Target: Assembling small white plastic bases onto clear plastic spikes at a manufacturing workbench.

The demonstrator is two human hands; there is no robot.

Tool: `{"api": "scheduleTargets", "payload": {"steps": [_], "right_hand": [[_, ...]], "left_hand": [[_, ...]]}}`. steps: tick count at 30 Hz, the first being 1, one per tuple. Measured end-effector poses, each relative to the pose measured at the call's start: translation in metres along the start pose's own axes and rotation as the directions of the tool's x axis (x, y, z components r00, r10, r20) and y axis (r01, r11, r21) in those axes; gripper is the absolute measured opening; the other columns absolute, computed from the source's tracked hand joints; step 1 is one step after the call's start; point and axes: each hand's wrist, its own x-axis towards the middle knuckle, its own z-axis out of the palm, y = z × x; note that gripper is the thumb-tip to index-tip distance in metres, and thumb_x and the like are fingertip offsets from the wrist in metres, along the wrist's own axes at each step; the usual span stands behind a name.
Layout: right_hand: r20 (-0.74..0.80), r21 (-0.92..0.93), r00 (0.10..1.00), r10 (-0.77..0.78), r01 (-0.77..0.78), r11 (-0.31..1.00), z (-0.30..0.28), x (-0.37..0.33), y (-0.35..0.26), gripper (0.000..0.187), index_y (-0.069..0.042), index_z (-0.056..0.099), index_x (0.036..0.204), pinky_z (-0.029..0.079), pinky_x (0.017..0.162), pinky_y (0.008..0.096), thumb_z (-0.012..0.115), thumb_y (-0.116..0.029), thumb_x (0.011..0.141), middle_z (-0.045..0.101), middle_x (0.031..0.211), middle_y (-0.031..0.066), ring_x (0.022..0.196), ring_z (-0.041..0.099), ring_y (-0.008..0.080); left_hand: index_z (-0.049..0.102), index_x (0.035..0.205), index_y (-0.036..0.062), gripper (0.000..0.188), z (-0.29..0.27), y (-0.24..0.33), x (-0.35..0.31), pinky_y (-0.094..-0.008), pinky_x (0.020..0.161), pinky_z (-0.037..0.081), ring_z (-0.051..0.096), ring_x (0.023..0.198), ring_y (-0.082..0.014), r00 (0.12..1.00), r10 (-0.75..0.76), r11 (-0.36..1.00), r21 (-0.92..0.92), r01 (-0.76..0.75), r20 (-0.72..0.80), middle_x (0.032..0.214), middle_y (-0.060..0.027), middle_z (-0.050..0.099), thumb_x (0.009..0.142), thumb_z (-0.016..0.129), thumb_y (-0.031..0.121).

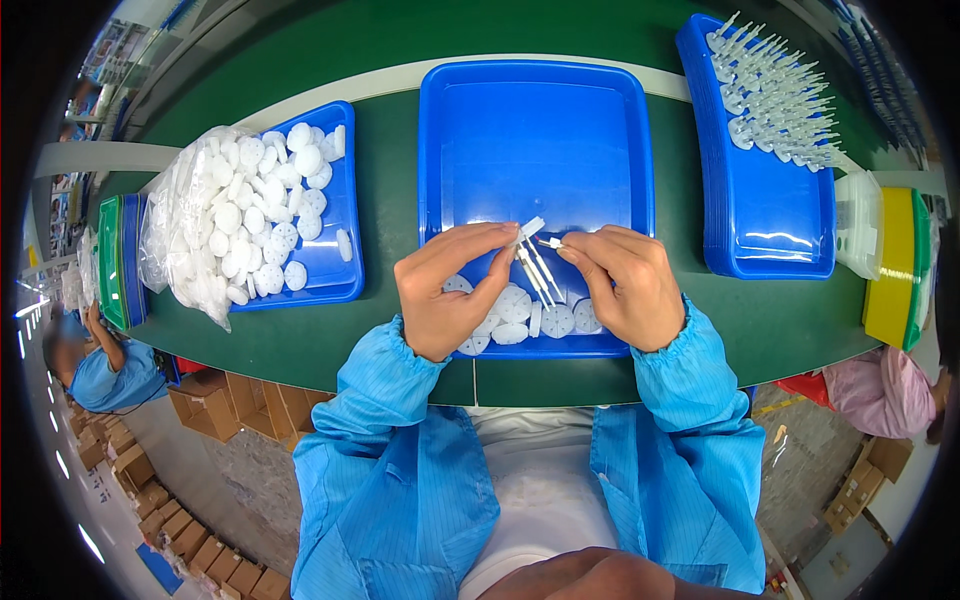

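Observation:
Over the blue tray (535, 130) in front of me, my left hand (446, 292) pinches a white perforated disc (531, 230), turned edge-on. Several thin white sticks (538, 275) hang down from it. Close to its right side, my right hand (632, 288) holds a short, thin white stick (551, 243) between thumb and forefinger. Whether that stick touches the disc I cannot tell. Loose white discs with small holes (513, 303) lie along the tray's near edge, below my hands.
At left, a blue tray (345, 270) carries a plastic bag (170, 225) and a heap of white discs (250, 215). Stacked blue trays (775, 245) at right hold upright assemblies of discs and sticks (770, 90). A yellow-green container (890, 265) stands beyond. Other people (118, 375) sit on both sides.

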Motion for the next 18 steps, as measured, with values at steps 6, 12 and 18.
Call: {"api": "scheduleTargets", "payload": {"steps": [6, 12, 18], "right_hand": [[0.048, -0.056, 0.999, -0.005, 0.007, 0.998, -0.0058, 0.0002, -0.0017, 0.011, 0.005, 0.072, 0.097, 0.055, 0.067, 0.0461, 0.069, 0.003, 0.087, 0.074, 0.09, 0.0209, 0.074, 0.068, 0.0385], [0.057, -0.057, 0.998, -0.002, 0.005, 0.998, -0.0096, 0.0023, -0.004, 0.011, 0.005, 0.072, 0.097, 0.056, 0.067, 0.0454, 0.069, 0.003, 0.087, 0.074, 0.09, 0.0215, 0.075, 0.069, 0.0384], [-0.032, 0.039, 0.998, 0.049, -0.048, 0.998, -0.0019, -0.0001, -0.0067, 0.01, 0.007, 0.072, 0.098, 0.057, 0.067, 0.0429, 0.07, 0.004, 0.088, 0.074, 0.091, 0.0231, 0.075, 0.071, 0.039]], "left_hand": [[0.078, 0.102, -0.0021, 0.023, -0.0002, -0.0008, 0.0016, -0.0388, 0.09, 0.06, 0.076, 0.101, -0.031, 0.996, 0.09, 0.995, 0.048, -0.091, 0.025, 0.103, -0.0186, 0.078, 0.081, 0.078, -0.01], [0.078, 0.101, -0.0026, 0.022, 0.0001, -0.0001, 0.0008, -0.0391, 0.089, 0.061, 0.077, 0.101, -0.0307, 0.992, 0.118, 0.991, 0.058, -0.121, 0.056, 0.103, -0.0189, 0.078, 0.08, 0.079, -0.01], [0.077, 0.102, -0.0032, 0.024, -0.0006, -0.0009, -0.0004, -0.0386, 0.088, 0.061, 0.077, 0.101, -0.0307, 0.997, 0.049, 0.998, -0.034, -0.047, 0.053, 0.105, -0.0192, 0.078, 0.079, 0.08, -0.009]]}}
